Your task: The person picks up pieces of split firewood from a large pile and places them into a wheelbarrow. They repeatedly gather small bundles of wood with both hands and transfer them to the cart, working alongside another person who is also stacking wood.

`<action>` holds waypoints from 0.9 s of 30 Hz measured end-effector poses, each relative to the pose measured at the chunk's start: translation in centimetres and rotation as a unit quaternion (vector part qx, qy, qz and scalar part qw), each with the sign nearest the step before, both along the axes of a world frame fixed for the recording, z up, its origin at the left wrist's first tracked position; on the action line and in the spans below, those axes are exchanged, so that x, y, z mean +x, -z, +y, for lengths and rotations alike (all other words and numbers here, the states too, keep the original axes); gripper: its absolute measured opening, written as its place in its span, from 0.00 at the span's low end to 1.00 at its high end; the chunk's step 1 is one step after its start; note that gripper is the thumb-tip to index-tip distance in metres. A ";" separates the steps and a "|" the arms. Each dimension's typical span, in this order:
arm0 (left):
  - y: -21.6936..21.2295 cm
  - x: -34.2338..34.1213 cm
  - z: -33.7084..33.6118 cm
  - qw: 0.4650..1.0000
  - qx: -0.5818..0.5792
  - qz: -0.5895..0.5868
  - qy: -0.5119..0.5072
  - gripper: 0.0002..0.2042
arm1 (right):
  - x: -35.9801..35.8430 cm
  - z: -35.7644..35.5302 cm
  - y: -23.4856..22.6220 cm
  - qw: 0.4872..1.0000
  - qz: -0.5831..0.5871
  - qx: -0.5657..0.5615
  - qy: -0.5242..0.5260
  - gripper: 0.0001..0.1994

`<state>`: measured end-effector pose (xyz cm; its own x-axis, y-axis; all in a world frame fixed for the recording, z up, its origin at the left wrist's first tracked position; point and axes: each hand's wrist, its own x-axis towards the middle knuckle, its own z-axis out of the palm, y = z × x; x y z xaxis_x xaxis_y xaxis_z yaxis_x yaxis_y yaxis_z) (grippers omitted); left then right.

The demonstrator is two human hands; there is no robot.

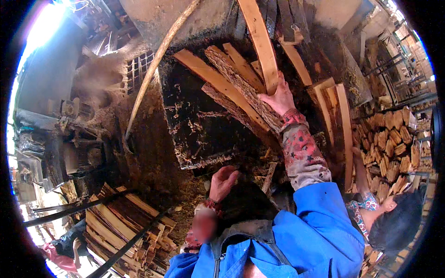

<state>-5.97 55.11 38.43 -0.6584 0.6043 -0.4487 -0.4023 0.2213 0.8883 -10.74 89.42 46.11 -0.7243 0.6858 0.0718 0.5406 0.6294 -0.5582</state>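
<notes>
My right hand (280, 96) is stretched forward and grips the near end of a long pale wooden board (260, 44), thumb on one side and fingers on the other. Under and left of that hand, several rough boards with bark edges (232, 88) lie fanned out across a dark, debris-strewn table (199, 129). My left hand (222, 183) is held near my body, short of the table's near edge. Its fingers are loosely bent and apart, with nothing seen in them.
A long curved pole (160, 55) rises at the left of the table. Bundled boards (116, 227) stand at lower left behind dark bars, near another person (62, 250). At right, a co-worker (394, 222) reaches toward upright boards (344, 134) beside stacked split wood (389, 143).
</notes>
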 end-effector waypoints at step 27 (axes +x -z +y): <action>-1.9 -1.3 10.5 0.969 0.122 -0.207 -0.060 0.19 | 24.7 -2.8 8.8 0.959 0.109 -0.128 0.228 0.17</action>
